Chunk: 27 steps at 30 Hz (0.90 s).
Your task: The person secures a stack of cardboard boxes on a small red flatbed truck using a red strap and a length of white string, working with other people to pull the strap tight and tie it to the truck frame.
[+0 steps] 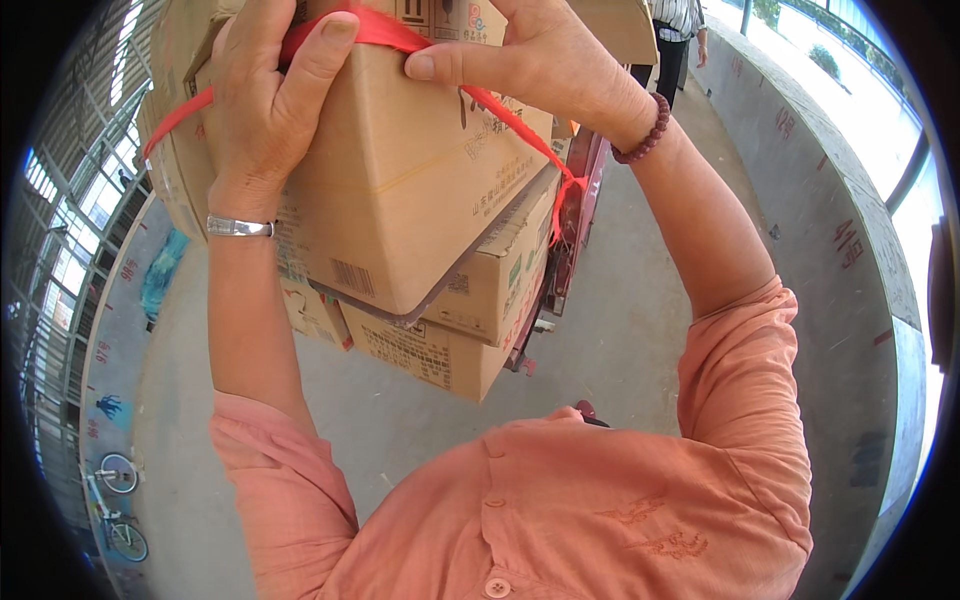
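Note:
A large cardboard box (pixel 392 200) fills the upper middle, atop other cartons (pixel 425 355). A red strap (pixel 515 125) runs across it and ends in frayed strands at the right. My left hand (pixel 275 105) is closed on this strap at the top left, its thumb against the box's corner. My right hand (pixel 530 70) lies at the upper right of the box, thumb on the face beside the strap; its other fingers are cut off by the frame's top edge.
The cartons rest on a dark red cart (pixel 565 270). A low concrete wall (pixel 840 190) runs along the right. A person's legs (pixel 670 55) show beyond the load. At the lower left a bicycle (pixel 118 510) stands by another wall (pixel 130 310).

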### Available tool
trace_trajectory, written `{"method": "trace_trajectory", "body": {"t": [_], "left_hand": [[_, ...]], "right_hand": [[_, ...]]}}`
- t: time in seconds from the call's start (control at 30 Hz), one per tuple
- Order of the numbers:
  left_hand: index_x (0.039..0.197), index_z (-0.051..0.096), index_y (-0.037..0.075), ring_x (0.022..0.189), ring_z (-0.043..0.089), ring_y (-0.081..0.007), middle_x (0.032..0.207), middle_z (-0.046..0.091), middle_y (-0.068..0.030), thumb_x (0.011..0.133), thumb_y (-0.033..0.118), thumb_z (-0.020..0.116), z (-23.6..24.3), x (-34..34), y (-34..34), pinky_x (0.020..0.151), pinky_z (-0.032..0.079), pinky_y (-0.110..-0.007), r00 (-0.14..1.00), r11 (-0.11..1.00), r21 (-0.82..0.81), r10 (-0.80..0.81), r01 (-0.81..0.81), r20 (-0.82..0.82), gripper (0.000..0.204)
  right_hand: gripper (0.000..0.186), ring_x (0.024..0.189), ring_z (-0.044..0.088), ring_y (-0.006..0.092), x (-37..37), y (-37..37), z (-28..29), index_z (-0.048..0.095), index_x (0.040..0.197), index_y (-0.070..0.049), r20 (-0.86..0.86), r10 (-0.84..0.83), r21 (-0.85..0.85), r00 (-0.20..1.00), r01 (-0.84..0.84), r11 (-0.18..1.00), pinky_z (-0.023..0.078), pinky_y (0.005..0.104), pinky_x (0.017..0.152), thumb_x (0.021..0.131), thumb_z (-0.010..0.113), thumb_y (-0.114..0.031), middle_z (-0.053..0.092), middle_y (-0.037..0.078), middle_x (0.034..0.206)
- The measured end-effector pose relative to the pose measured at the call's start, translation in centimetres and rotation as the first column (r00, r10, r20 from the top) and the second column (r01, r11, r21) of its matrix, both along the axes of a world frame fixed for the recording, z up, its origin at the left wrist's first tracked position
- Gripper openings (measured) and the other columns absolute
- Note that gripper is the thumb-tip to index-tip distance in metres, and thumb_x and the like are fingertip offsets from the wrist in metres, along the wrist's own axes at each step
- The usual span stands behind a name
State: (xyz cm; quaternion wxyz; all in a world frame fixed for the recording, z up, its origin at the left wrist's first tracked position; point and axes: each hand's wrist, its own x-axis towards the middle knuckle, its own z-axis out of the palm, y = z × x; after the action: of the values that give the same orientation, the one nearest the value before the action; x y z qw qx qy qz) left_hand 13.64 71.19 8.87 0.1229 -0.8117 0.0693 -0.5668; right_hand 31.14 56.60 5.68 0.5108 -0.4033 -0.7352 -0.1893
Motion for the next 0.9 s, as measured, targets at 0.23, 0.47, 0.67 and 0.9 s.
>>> {"method": "trace_trajectory", "body": {"t": [0.23, 0.47, 0.67, 0.9], "left_hand": [[0.129, 0.056, 0.007, 0.118, 0.052, -0.0268, 0.128, 0.057, -0.0123, 0.096, 0.039, 0.049, 0.1, -0.3, -0.2, 0.103, 0.036, -0.037, 0.993, 0.993, -0.009, -0.121, 0.121, -0.006, 0.046], [0.121, 0.059, 0.008, 0.108, 0.058, -0.0276, 0.121, 0.061, -0.0094, 0.092, 0.041, 0.057, 0.0, 0.1, -0.3, 0.094, 0.040, -0.038, 0.978, 0.984, 0.035, -0.176, 0.173, 0.111, 0.044], [0.119, 0.060, 0.004, 0.109, 0.058, -0.0290, 0.117, 0.063, -0.0123, 0.095, 0.035, 0.055, -0.2, 0.4, -0.7, 0.093, 0.042, -0.038, 0.980, 0.986, 0.032, -0.167, 0.164, 0.109, 0.039], [0.120, 0.059, 0.004, 0.110, 0.056, -0.0317, 0.119, 0.061, -0.0135, 0.088, 0.047, 0.062, 0.1, -0.4, -1.4, 0.095, 0.042, -0.039, 0.977, 0.977, -0.034, -0.210, 0.211, 0.023, 0.054]], "right_hand": [[0.058, 0.123, 0.048, 0.0307, -0.2, -2.8, -1.8, 0.050, 0.129, -0.003, -0.075, -0.194, 0.030, 0.978, 0.196, 0.980, 0.037, 0.0381, 0.104, 0.080, 0.073, -0.024, 0.054, 0.015, 0.126], [0.067, 0.123, 0.045, 0.0366, -0.3, -3.7, -4.4, 0.045, 0.132, -0.003, 0.067, -0.322, -0.018, 0.944, 0.324, 0.946, 0.039, 0.0423, 0.102, 0.077, 0.076, -0.028, 0.046, 0.019, 0.133], [0.064, 0.123, 0.045, 0.0379, -0.8, -1.7, -4.1, 0.045, 0.130, -0.004, 0.251, -0.459, 0.242, 0.852, 0.403, 0.882, 0.040, 0.0460, 0.099, 0.073, 0.073, -0.013, 0.046, 0.018, 0.134], [0.065, 0.119, 0.049, 0.0398, -2.2, 1.4, -2.5, 0.042, 0.131, 0.004, 0.159, -0.514, 0.507, 0.843, 0.377, 0.775, 0.041, 0.0466, 0.101, 0.071, 0.067, 0.000, 0.047, 0.023, 0.133]]}}
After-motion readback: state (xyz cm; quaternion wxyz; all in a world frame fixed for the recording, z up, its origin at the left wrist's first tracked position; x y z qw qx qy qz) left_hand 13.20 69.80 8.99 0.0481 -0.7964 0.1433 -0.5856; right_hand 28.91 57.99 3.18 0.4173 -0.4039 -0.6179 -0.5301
